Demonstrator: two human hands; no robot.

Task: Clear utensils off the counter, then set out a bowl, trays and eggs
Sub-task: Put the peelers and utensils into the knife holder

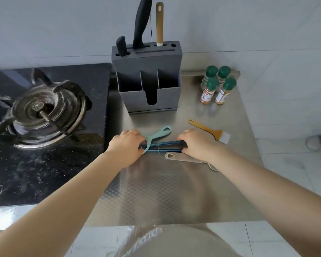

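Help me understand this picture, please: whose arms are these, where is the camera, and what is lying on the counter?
There is no machine here. The single picture comes from a wide-angle camera worn on a person's head, looking forward and down, so the two bare arms are the wearer's own.

The left hand and the right hand each grip one end of a pair of dark blue chopsticks lying on the steel counter. A mint green utensil lies across them by the left hand, and a beige utensil lies partly under the right wrist. A yellow-handled brush lies apart, further right.

Behind stand a grey utensil holder with knives in its slots and four green-capped spice jars. A gas burner is on the left.
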